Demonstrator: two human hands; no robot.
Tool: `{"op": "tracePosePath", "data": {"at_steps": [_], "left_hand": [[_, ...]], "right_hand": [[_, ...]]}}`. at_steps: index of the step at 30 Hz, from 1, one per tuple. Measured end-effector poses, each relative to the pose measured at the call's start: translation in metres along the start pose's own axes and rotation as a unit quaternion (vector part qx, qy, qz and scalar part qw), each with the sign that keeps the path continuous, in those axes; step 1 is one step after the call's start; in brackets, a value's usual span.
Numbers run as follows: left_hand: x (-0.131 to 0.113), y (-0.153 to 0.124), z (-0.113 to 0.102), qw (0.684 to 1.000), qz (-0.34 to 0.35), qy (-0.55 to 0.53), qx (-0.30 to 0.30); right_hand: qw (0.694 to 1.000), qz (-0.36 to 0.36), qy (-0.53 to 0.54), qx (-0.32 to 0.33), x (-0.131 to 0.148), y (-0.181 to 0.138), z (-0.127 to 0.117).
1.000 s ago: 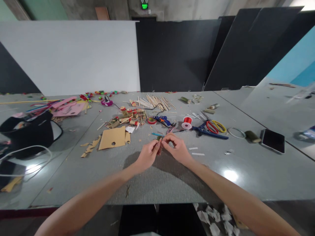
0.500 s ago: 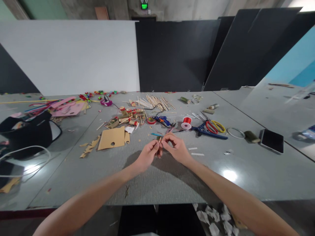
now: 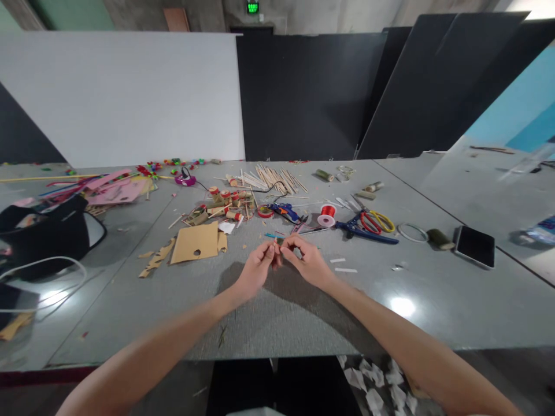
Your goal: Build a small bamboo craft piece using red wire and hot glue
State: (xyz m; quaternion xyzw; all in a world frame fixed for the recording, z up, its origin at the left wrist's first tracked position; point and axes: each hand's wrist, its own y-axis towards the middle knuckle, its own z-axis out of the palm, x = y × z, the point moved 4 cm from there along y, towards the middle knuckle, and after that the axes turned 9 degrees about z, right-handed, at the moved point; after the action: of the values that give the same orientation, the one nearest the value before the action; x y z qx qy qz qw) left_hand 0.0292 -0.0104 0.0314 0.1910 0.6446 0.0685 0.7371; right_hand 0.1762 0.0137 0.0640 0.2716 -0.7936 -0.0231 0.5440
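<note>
My left hand [image 3: 255, 267] and my right hand [image 3: 307, 259] meet fingertip to fingertip just above the grey table [image 3: 277, 312]. Both pinch one tiny piece [image 3: 278, 247] between thumb and forefinger; it is too small to name. A cardboard sheet with a round hole [image 3: 195, 243] lies left of my left hand. A red thread spool [image 3: 326, 215] and a blue glue gun [image 3: 282, 211] sit a little beyond my hands.
Blue pliers and scissors [image 3: 366, 225] lie to the right, then a white ring [image 3: 411, 232] and a dark phone [image 3: 475, 245]. Wooden sticks [image 3: 273, 178] and small spools [image 3: 225, 202] crowd the table's middle. A black bag [image 3: 47, 231] stands at the left.
My hands stay pinched together on the small piece; the view has tipped slightly, so everything sits a little higher in the picture.
</note>
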Motion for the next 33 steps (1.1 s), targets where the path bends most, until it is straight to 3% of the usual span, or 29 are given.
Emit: {"op": "tracePosePath", "data": {"at_steps": [16,22,33], "left_hand": [[0.013,0.020,-0.043,0.991,0.007,0.043,-0.124],[0.024,0.028,-0.063,0.986,0.019,0.010,-0.165],[0.033,0.037,-0.083,0.983,0.025,0.077,-0.167]], "right_hand": [[0.998,-0.013,-0.057,0.003,-0.010,0.003,0.001],[0.998,-0.018,-0.067,0.011,-0.013,0.003,0.002],[0.998,-0.011,-0.062,0.021,-0.015,0.004,0.003]]}}
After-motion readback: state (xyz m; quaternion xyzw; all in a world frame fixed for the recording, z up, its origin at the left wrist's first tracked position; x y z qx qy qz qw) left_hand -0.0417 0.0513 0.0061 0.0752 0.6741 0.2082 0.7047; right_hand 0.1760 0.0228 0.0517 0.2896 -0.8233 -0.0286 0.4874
